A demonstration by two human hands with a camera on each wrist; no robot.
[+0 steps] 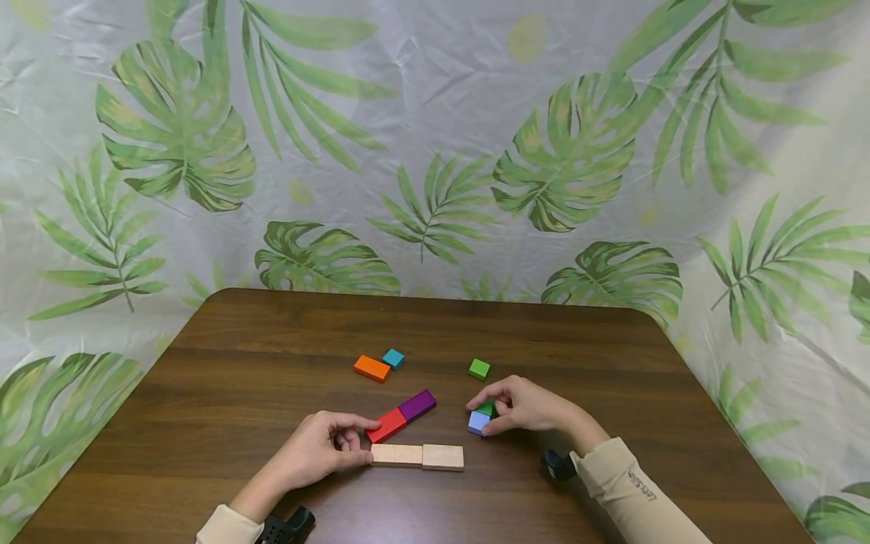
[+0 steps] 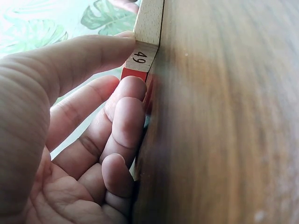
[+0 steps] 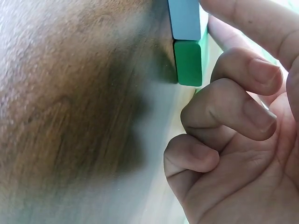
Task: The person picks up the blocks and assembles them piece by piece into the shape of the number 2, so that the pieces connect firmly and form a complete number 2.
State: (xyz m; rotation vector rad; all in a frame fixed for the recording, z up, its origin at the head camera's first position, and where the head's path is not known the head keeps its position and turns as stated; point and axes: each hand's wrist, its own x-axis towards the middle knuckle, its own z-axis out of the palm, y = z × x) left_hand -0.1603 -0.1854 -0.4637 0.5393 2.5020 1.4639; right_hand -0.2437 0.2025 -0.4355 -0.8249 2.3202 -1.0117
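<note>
Around the red block (image 1: pixel 389 425), which is lying aslant on the brown table (image 1: pixel 234 355), other small blocks are forming short rows. The purple block (image 1: pixel 417 406) is touching the far right end of the red block. On the near side of the red block, the left wooden block (image 1: pixel 397 454) is lying, and the right wooden block (image 1: pixel 443 457) is continuing this row toward the right. From the left of the red block, the left hand (image 1: pixel 313 451) is reaching: its index finger is touching the red block, its thumb is touching the end of the left wooden block, and its other fingers are bending loosely inward.

To the right of the red block, the light blue block (image 1: pixel 478 423) and the dark green block (image 1: pixel 485 408) are lying one against the other. There the right hand (image 1: pixel 533 406) is pinching the light blue block with thumb and index finger; whether it is pressing also the dark green block, one cannot tell.

Beyond the red block, slightly to the left, the orange block (image 1: pixel 371 369) is lying, with the teal block (image 1: pixel 393 359) just beside. Beyond the red block and to the right, the bright green block (image 1: pixel 479 369) is resting. Far behind the red block, a leaf-printed cloth (image 1: pixel 448 113) is hanging.
</note>
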